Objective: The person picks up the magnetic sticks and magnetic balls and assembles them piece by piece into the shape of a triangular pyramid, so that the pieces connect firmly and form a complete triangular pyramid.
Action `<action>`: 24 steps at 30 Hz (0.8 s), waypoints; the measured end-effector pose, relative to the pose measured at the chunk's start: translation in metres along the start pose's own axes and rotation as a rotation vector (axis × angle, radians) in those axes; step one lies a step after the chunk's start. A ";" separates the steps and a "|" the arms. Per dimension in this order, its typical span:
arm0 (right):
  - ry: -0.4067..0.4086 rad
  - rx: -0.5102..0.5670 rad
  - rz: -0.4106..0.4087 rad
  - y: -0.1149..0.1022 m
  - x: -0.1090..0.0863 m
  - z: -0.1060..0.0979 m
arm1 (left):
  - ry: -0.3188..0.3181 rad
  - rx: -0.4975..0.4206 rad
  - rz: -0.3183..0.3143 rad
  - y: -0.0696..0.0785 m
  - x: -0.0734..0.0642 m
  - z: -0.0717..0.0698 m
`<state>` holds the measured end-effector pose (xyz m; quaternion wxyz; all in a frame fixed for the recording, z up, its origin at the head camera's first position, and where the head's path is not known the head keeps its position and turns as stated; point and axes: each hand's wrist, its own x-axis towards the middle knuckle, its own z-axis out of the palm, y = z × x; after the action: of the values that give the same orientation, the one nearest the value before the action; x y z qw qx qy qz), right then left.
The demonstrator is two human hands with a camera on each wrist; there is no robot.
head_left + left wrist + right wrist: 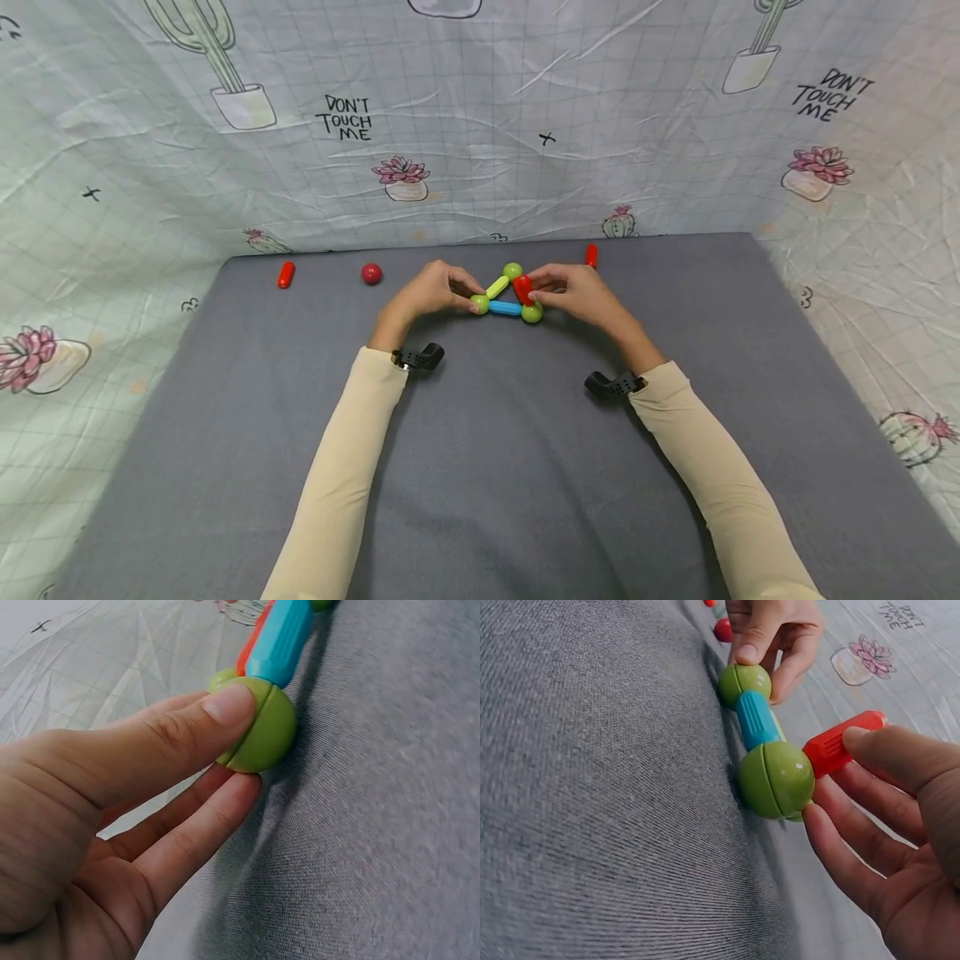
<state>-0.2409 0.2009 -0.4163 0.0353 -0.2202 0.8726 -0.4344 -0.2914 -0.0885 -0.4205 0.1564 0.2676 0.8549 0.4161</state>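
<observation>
Three green balls and the rods between them form a small frame on the grey cloth. My left hand (435,292) pinches the left green ball (270,735) between thumb and fingers. From that ball a blue rod (505,308) runs to the right green ball (776,780), and a yellow-green rod (497,287) slants to the back green ball (513,271). My right hand (577,292) grips a red rod (840,742) between thumb and fingers. The rod's lower end meets the right ball, and it tilts upward from there. One fingertip lies close beside that ball.
Farther left on the grey cloth (480,467) lie a loose red rod (286,275) and a red ball (371,273). Another red rod (592,255) lies just behind my right hand. A patterned sheet (480,125) rises along the back edge and both sides.
</observation>
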 end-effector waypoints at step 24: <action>-0.025 -0.138 0.222 -0.005 -0.006 0.010 | 0.022 -0.065 0.004 -0.010 -0.002 0.001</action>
<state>-0.2313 0.1930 -0.4196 0.0786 -0.1295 0.9190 -0.3639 -0.2924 -0.0945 -0.4287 0.1547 0.2596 0.8420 0.4470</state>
